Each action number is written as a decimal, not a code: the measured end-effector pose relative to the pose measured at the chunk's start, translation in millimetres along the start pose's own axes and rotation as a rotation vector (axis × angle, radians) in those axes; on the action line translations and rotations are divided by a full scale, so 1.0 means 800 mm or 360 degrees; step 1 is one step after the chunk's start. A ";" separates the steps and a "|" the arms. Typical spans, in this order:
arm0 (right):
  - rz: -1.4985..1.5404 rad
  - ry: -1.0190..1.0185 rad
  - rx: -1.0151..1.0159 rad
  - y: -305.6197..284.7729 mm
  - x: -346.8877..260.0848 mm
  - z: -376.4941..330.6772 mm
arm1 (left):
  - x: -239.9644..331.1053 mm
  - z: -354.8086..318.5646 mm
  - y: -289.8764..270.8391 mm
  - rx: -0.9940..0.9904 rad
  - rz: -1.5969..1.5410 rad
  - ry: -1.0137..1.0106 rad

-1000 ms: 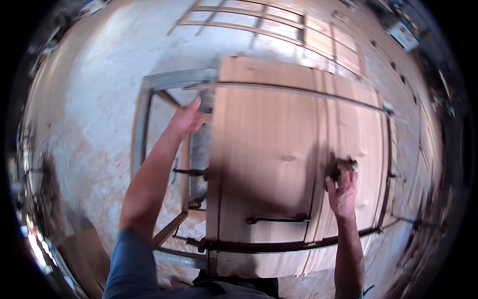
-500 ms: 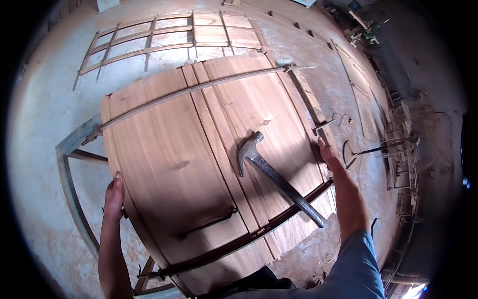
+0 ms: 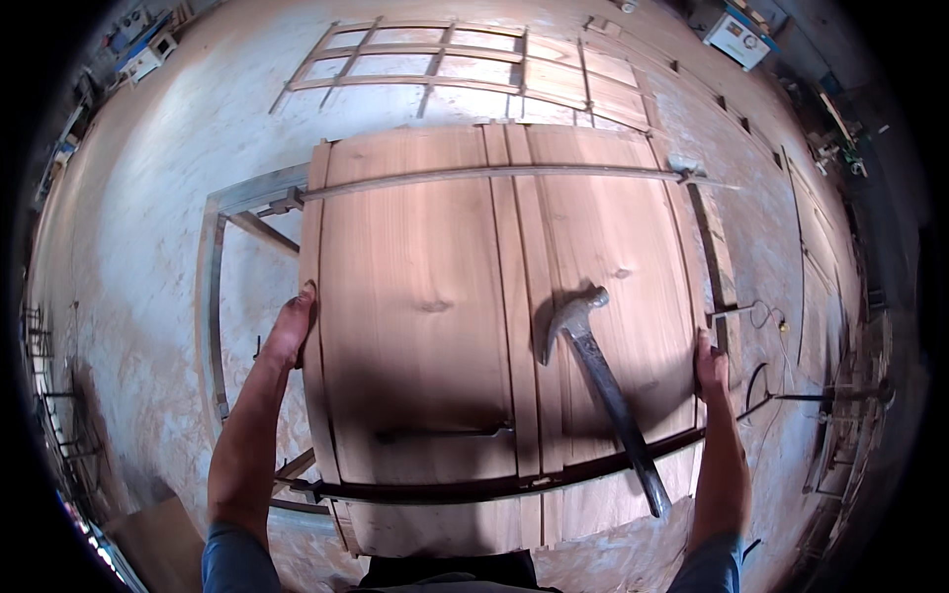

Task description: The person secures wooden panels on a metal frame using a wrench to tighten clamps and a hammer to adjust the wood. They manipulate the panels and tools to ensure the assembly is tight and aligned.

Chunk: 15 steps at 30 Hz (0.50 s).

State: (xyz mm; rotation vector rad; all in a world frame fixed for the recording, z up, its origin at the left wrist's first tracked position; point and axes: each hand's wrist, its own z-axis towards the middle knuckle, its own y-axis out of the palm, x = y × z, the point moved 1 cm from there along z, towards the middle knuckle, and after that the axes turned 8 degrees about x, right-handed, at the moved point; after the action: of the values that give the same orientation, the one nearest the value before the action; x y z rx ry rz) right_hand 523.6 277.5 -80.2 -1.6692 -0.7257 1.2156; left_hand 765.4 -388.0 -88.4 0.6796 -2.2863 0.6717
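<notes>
In front of me lies a wooden panel [image 3: 415, 247] made of wide boards with narrow strips down the middle, resting on a grey frame stand [image 3: 210, 296]. My left hand [image 3: 294, 324] holds its left edge, thumb on top and the other fingers mostly hidden. On the opposite edge, my right hand [image 3: 710, 368] grips in the same way. A claw hammer [image 3: 608, 385] lies across the right boards, its head away from me. One long bar clamp [image 3: 445, 178] spans the far part; a dark bar clamp [image 3: 425, 494] crosses the near part. A slim dark tool [image 3: 450, 433] lies in shadow.
Beyond the panel, a wooden lattice frame [image 3: 435, 64] lies on the floor, partly filled with boards. Timber lengths [image 3: 816, 257] lie at right, near a cable and metal clamps. A white machine [image 3: 736, 40] stands far right. A brown board [image 3: 153, 539] is at lower left.
My view has turned, so the panel now appears squarer and further right. Both hands stay on its side edges, and the hammer keeps its place on the boards.
</notes>
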 end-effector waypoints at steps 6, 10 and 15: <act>0.0108 0.0017 -0.0053 0.006 -0.019 -0.012 | -0.038 0.017 -0.024 0.0077 0.0210 0.0247; 0.0076 -0.0143 0.0096 0.027 0.038 0.018 | -0.016 -0.001 -0.009 0.0087 0.0244 0.0290; 0.0007 -0.0259 0.0292 0.030 0.043 0.026 | -0.014 0.002 -0.014 -0.0123 0.0002 0.0130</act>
State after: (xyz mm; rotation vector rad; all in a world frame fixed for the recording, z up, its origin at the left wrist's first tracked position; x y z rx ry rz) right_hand 514.7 304.2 -117.5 -1.4349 -0.6869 1.3896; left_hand 778.9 -393.5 -94.3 0.6031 -2.2254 0.5974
